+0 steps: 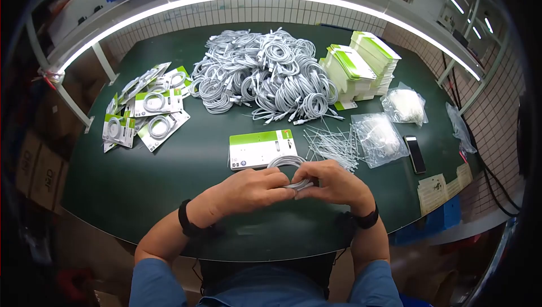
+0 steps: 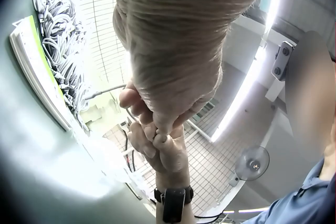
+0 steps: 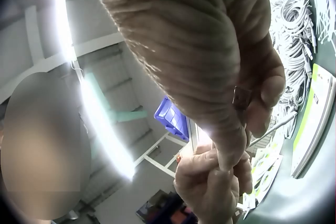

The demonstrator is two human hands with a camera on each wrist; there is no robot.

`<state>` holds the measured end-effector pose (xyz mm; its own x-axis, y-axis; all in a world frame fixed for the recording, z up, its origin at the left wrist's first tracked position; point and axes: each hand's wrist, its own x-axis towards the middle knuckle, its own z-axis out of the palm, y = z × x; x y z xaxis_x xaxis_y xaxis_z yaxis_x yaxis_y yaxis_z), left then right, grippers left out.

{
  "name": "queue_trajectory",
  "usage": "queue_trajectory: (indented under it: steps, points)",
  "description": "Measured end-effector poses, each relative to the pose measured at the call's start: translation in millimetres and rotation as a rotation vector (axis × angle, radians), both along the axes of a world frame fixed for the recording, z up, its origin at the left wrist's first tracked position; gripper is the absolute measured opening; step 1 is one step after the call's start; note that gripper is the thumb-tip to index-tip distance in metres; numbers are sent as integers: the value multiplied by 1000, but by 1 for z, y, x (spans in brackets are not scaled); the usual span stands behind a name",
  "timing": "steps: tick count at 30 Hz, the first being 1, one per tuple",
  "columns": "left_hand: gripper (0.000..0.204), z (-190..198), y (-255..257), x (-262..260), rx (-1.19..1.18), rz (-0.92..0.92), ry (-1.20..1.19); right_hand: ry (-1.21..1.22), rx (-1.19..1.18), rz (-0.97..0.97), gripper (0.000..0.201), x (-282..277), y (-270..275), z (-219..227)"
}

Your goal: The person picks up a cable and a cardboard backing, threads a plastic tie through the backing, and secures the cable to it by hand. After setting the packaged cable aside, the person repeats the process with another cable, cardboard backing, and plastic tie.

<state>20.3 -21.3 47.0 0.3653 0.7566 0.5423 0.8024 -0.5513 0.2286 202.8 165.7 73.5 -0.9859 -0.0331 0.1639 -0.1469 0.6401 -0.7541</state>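
Note:
Both hands meet around one coiled grey cable above the front of the table. In the head view the left hand pinches the coil's lower left side, and the right hand grips its right side with curled fingers. The fingertips of the two hands nearly touch. Behind the coil lies a stack of green and white cards. From the left wrist view, the left hand covers much of the cable. In the right wrist view a small metal plug shows by the fingers of the right hand.
A large heap of coiled cables fills the back middle. Carded cables lie at the left. Card stacks stand back right, with loose white ties, clear bags and a phone nearer the right side.

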Motion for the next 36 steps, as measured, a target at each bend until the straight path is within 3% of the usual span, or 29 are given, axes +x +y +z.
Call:
queue_trajectory:
  steps: [5, 8, 13, 16, 21, 24, 25, 28, 33, 36]
  points:
    - [31, 9, -5, -3, -6, -1, 97, 91, -14, 33, 26, 1, -1, 0]
    - [30, 9, -7, -8, 15, 6, 69, 412, 301, -31, 23, -1, -14, 2]
    - [29, -1, -10, -23, 80, -35, 23, 478, 389, -76, 20, -4, -28, 1]
    - [25, -13, -7, -34, 74, -45, 86, 491, 585, -12, 15, -13, -23, -5]
    - [27, -18, -9, -28, 70, 20, -140, 489, 532, -77, 17, -24, -4, -24]
    - [45, -30, -4, -39, 41, 354, -226, 593, 194, -306, 20, -31, 9, -38]
    - [45, -33, 1, -42, 31, 349, -227, 588, 187, -314, 20, -33, 13, -44]
    - [74, -41, 19, -53, -171, 610, -10, 532, -163, -416, 22, -35, 20, -63]
    - [100, -53, 36, -70, -385, 669, 171, 483, -129, -440, 18, -27, 29, -72]
    - [107, -49, 36, -77, -530, 593, -36, 429, -169, -433, 18, -23, 30, -72]
